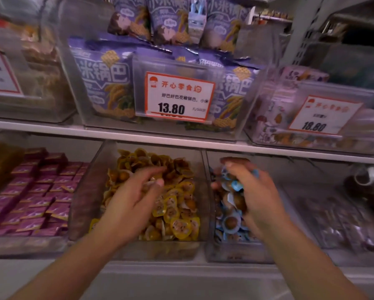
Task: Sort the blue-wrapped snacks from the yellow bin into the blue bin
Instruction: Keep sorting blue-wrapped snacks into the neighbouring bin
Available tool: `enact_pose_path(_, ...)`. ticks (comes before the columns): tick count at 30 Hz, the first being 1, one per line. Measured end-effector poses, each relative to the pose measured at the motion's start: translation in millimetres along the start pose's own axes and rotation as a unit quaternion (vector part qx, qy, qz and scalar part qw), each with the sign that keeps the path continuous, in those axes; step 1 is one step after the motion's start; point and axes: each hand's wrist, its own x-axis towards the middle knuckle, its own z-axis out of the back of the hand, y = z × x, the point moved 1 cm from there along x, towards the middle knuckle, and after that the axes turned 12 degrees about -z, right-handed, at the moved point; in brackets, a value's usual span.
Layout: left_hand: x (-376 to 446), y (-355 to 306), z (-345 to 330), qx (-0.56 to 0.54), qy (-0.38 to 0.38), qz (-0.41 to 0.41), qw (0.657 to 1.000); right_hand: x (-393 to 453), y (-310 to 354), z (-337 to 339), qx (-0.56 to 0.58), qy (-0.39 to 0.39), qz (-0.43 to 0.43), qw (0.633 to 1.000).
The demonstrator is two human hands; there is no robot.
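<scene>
The clear bin of yellow-wrapped snacks (138, 247) sits on the lower shelf in the middle. To its right stands the clear bin of blue-wrapped snacks (231, 252). My left hand (136, 198) hovers over the yellow-wrapped snacks (177, 215), fingers loosely curled, thumb and fingertips close together; whether it pinches one is unclear. My right hand (249, 191) is above the blue bin and grips a handful of blue-wrapped snacks (236, 185), several showing between the fingers. More blue-wrapped snacks (229, 224) lie in the bin below it.
A bin of purple packets (30, 195) stands left of the yellow one, and a blurred bin of dark packets (337, 219) lies to the right. The upper shelf (181, 137) holds purple rice-crisp bags (108, 83) and price tags (177, 98).
</scene>
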Motion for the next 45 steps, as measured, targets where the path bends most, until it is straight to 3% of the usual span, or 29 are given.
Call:
enact_pose_path(5,-4,48,10,0.13,0.156,0.063,0.977,20,6,60,-0.035,-0.041,-0.096,0.994)
enact_pose_path(7,-7,53,7,0.153,0.252,0.057,0.954,25,7,75,-0.079,-0.158,-0.026,0.984)
enact_pose_path(11,-6,49,4,0.237,0.398,0.049,0.885,22,12,75,-0.077,-0.228,0.099,0.965)
enact_pose_path(13,-4,38,11,0.262,0.437,0.049,0.859,16,12,58,-0.136,-0.217,0.172,0.951)
enact_pose_path(15,-7,25,19,0.265,0.451,0.066,0.85,4,4,31,-0.195,-0.145,0.234,0.941)
enact_pose_path(17,-21,14,29,0.272,0.425,0.082,0.859,-5,-6,-5,-0.254,-0.033,0.244,0.935)
enact_pose_path(19,-37,3,41,0.305,0.343,0.048,0.887,-1,-16,-47,-0.354,0.081,0.209,0.908)
enact_pose_path(22,-54,-5,60,0.323,0.215,-0.069,0.919,25,-30,-116,-0.507,0.213,0.143,0.823)
enact_pose_path(24,-57,-3,79,0.32,0.13,-0.111,0.932,44,-45,-158,-0.587,0.272,0.182,0.74)
enact_pose_path(26,-57,6,102,0.321,0.038,-0.104,0.941,60,-67,-184,-0.683,0.294,0.205,0.637)
enact_pose_path(28,-57,18,119,0.332,-0.019,-0.066,0.941,74,-87,-189,-0.769,0.266,0.198,0.546)
enact_pose_path(33,-50,29,121,0.29,-0.03,-0.008,0.956,94,-81,-163,-0.831,0.237,0.269,0.425)
enact_pose_path(37,-43,34,118,0.246,-0.04,0.009,0.968,100,-69,-157,-0.853,0.193,0.265,0.407)
enact_pose_path(43,-45,32,112,0.244,-0.045,0.006,0.969,94,-50,-134,-0.851,0.133,0.23,0.453)
enact_pose_path(45,-44,31,110,0.244,-0.047,0.007,0.969,88,-48,-132,-0.862,0.111,0.213,0.446)
